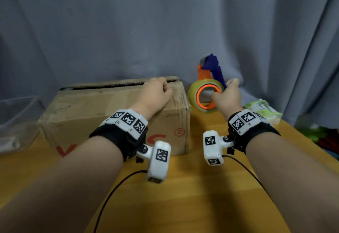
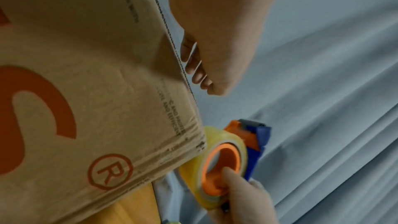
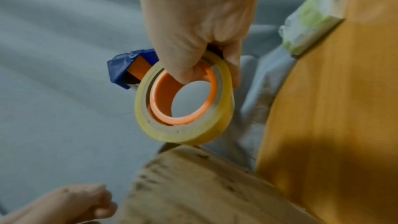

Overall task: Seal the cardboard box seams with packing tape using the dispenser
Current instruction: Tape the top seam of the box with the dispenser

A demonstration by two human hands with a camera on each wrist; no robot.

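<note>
A brown cardboard box (image 1: 113, 115) with red print stands on the wooden table (image 1: 183, 196); a dark gap shows along its top seam. My left hand (image 1: 156, 91) rests as a fist on the box top near the far right corner, fingers curled (image 2: 193, 67) with nothing seen in them. My right hand (image 1: 227, 95) holds the tape dispenser (image 1: 207, 93) in the air just right of the box. Its thumb (image 3: 183, 74) is hooked inside the orange core and the fingers wrap the outside of the clear tape roll (image 3: 185, 134). The blue cutter end (image 1: 212, 63) points up and away.
A clear plastic container (image 1: 16, 120) sits left of the box. A green and white packet (image 1: 262, 111) lies at the table's right edge, with coloured items (image 1: 321, 137) beyond it. A grey curtain (image 1: 165, 30) hangs close behind. Black cables (image 1: 113, 192) trail across the near table.
</note>
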